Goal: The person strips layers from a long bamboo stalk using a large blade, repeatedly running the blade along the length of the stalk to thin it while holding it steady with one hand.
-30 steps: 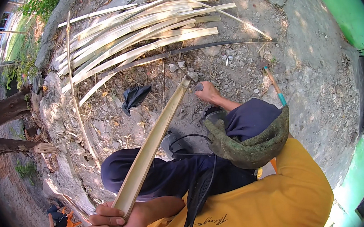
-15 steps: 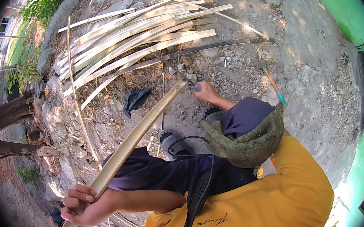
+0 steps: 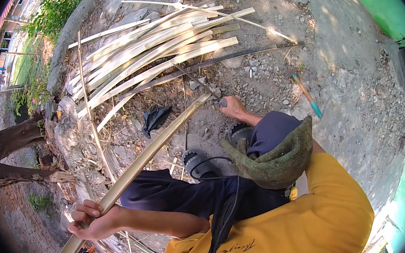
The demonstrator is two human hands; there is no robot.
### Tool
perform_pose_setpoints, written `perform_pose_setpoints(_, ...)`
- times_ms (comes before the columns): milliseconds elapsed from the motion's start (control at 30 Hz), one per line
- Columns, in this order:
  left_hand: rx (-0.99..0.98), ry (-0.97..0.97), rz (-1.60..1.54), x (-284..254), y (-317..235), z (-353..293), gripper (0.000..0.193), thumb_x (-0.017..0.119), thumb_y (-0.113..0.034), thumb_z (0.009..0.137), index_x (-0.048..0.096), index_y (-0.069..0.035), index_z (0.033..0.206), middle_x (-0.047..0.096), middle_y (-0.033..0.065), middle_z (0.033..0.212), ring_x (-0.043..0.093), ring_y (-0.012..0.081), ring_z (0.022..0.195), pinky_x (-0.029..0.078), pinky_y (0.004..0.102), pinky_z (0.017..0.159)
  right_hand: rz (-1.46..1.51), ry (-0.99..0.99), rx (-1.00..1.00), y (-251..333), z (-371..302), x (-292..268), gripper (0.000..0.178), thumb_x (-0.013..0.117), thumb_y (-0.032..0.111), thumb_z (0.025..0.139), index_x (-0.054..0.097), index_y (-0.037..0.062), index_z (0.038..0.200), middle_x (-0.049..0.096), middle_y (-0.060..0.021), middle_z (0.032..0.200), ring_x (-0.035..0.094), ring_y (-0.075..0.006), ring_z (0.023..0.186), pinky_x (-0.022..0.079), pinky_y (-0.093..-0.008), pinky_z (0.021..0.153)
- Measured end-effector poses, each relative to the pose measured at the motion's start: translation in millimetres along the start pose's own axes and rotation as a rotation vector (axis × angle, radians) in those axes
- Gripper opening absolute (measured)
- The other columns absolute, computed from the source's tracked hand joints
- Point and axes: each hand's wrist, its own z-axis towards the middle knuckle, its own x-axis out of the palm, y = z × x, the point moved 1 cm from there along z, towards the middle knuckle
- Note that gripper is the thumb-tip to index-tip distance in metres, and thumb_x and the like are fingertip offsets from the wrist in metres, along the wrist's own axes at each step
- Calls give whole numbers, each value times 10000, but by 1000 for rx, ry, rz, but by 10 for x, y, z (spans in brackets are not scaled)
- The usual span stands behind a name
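Left hand [image 3: 91, 219]: fingers curled around the strip [image 3: 151, 154].
Strip: slanting from lower left toward center, far end at the knife [image 3: 198, 82].
Right hand [image 3: 233, 107]: fingers wrapped around the knife's handle.
Ground: pile [image 3: 207, 50] of pale strips beyond; black bag [image 3: 156, 119] between pile and held strip.

Downward fisheye view, head-worn
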Motion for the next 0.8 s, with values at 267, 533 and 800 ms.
perform_pose_setpoints(267,1,-32,39,-33,118,94,415,354,-307,1041,258,-158,665,240,3,586,219,113,488,188,272,442,-14,44,15,61,-5,-28,254,639,249,745,681,22,853,682,-234,799,674,-411,761,507,-490,716)
perform_pose_setpoints(533,-30,-119,53,-116,295,286,427,341,-279,1057,242,-152,661,234,-4,583,226,122,478,197,296,445,11,38,78,51,49,-15,261,664,245,750,705,30,893,706,-214,840,692,-396,826,519,-470,760)
perform_pose_setpoints(800,-156,-203,-67,-366,383,541,360,384,-279,1029,299,-146,706,274,-8,600,219,103,469,173,272,419,83,112,91,-21,74,-103,266,683,239,756,709,17,901,711,-200,840,697,-363,815,520,-447,761)
